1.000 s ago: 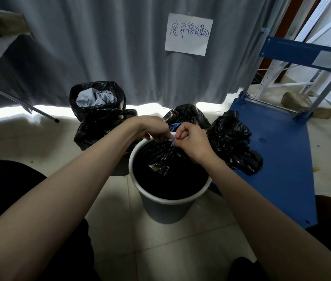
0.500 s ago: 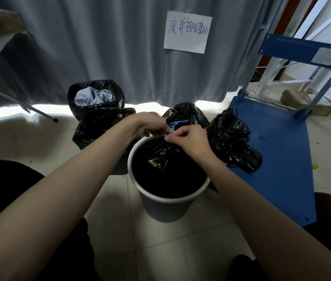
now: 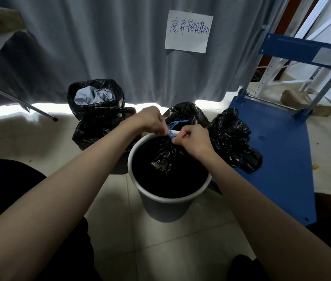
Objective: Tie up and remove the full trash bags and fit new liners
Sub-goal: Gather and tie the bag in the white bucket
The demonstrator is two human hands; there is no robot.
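A white round bin (image 3: 168, 201) stands on the tiled floor in front of me with a black trash bag (image 3: 166, 157) inside, its neck gathered above the far rim. A blue drawstring (image 3: 173, 126) sticks out of the gathered neck. My left hand (image 3: 150, 120) pinches the drawstring from the left. My right hand (image 3: 191, 140) pinches it from the right, right at the knot. Behind the bin sit two tied black bags (image 3: 233, 138), and a further one (image 3: 185, 116) shows past my hands.
A second lined bin (image 3: 96, 96) holding crumpled paper stands at the back left, with a black bag (image 3: 99, 130) in front of it. A blue hand cart (image 3: 278, 151) lies to the right. A grey curtain with a paper sign (image 3: 189, 31) hangs behind.
My hands have drawn slightly apart on the blue drawstring, and more of its loop now shows above the knot. The bag and bin stay put.
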